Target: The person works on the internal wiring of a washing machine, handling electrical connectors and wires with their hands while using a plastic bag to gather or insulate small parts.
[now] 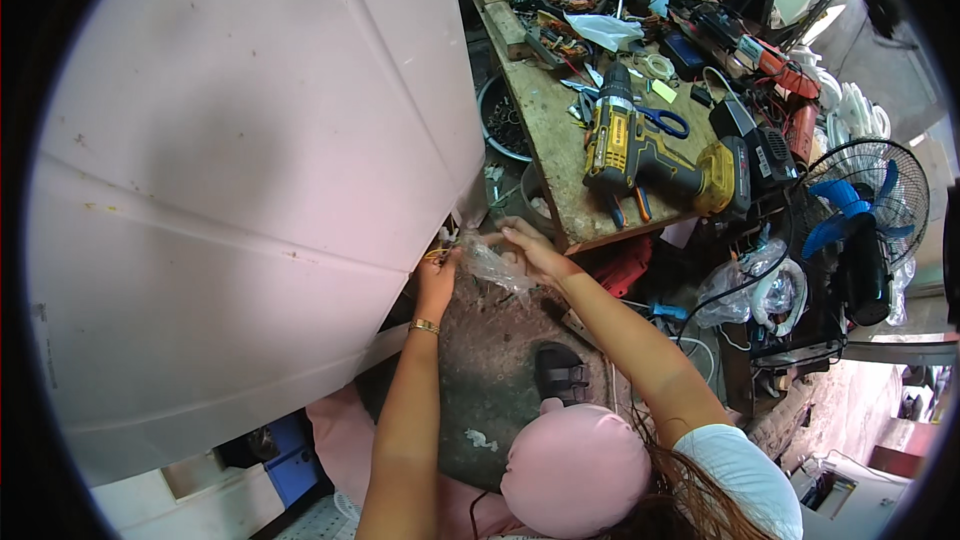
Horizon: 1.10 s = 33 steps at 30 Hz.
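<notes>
Both hands meet at the lower corner of a big white panel (230, 190) that fills the left of the view. The left hand (436, 275) reaches up to that corner, a gold bracelet (424, 326) on its wrist; its fingertips curl in among some small wires (443, 245) there, though whether they pinch one is too small to tell. The right hand (528, 250) comes in from the right, fingers stretched forward and loosely together, touching a clear plastic bag (492, 267) that hangs crumpled between the two hands, just beside the wires. I cannot tell whether the fingers close on the bag. Just behind the hands stands a wooden bench (560, 155), crowded with tools: a yellow-and-black drill (640, 145) lies across its near end, blue-handled scissors (665, 121) beside it. Right of the bench, well apart from the hands, sits a fan (865, 205) with blue blades. Below the hands is bare dirty floor (490, 380), with a black sandal (560, 372) on it, and a knee in pink cloth (575, 470) near the lower edge.
</notes>
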Each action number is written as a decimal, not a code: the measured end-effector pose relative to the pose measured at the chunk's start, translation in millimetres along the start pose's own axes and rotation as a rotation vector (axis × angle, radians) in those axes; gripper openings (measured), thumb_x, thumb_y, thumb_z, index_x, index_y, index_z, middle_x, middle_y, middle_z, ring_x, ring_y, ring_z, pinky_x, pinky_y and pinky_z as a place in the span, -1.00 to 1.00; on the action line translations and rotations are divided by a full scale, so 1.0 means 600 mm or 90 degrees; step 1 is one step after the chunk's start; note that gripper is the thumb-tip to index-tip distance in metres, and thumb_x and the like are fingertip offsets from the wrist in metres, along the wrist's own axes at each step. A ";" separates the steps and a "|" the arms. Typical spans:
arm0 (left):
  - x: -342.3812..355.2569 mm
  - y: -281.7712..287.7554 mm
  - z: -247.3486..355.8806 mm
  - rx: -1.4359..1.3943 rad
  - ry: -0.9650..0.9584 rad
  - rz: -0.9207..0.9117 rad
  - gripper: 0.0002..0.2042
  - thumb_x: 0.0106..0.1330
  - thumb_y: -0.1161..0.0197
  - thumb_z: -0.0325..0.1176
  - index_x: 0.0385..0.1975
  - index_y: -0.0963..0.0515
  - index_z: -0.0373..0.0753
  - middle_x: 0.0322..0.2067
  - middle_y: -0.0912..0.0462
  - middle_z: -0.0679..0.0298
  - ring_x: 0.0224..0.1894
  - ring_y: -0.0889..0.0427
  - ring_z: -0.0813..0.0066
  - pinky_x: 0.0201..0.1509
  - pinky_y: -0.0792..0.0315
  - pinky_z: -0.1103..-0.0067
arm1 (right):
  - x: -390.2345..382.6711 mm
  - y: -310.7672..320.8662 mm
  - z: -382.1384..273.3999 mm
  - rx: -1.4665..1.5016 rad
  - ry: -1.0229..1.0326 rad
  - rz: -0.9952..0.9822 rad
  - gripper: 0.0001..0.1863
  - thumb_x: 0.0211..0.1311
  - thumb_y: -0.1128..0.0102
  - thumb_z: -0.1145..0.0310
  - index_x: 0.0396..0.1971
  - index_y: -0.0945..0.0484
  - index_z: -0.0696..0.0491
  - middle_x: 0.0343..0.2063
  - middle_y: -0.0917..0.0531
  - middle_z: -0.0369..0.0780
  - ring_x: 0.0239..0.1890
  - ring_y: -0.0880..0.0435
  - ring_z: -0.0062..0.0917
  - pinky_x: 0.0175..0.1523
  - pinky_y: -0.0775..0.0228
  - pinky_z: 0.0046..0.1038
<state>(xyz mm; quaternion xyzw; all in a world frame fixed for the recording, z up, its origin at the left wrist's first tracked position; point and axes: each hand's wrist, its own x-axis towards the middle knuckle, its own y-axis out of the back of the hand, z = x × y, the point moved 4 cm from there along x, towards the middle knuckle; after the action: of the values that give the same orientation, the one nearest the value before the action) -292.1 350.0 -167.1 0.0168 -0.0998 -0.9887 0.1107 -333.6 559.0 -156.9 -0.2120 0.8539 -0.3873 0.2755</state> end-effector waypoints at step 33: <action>-0.010 0.010 0.033 0.211 -0.064 -0.065 -0.71 0.29 -0.30 -0.42 -0.06 -0.44 -0.35 -0.32 -0.65 0.13 -0.24 -0.62 0.30 -0.15 -0.48 0.46 | -0.043 -0.063 0.035 -0.019 0.071 -0.043 -0.77 0.37 -0.26 0.26 -0.10 -0.62 0.05 -0.33 -0.63 -0.41 -0.27 -0.55 -0.76 -0.13 -0.44 -0.61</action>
<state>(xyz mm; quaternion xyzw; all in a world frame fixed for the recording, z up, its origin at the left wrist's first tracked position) -285.9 349.4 -146.7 -0.0093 -0.2659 -0.9626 0.0510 -294.8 539.3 -131.0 -0.2228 0.8659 -0.3951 0.2111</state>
